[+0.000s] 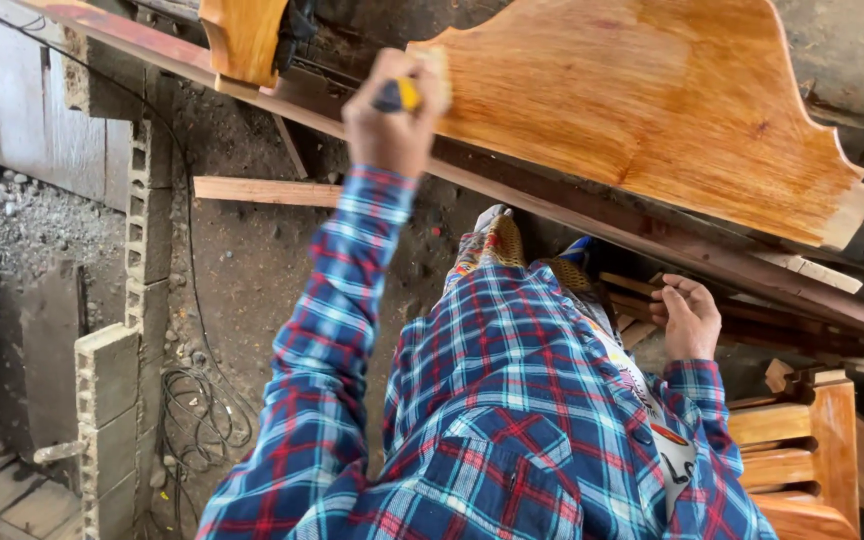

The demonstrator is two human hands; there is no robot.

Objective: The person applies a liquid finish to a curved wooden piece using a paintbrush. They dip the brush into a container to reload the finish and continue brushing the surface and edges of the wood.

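At the top edge of the varnished scalloped wooden panel (652, 110), the left hand (392, 110) is clamping a yellow-and-dark tool (399, 95) (seemingly finishing the wood), while the right hand (687, 320), fingers loosely curled, is resting by stacked wooden pieces (802, 440); steady strokes seem needed next.

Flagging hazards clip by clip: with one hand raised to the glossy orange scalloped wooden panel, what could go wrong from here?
1. The glossy orange scalloped wooden panel lies on a narrow slanted dark wooden beam; pressure from the left hand, shut on a small dark-and-yellow tool, might shift it.
2. The right hand rests under the beam among loose wood offcuts; a slipping panel could pinch it.
3. A coiled black cable on the dirt floor could snag feet.
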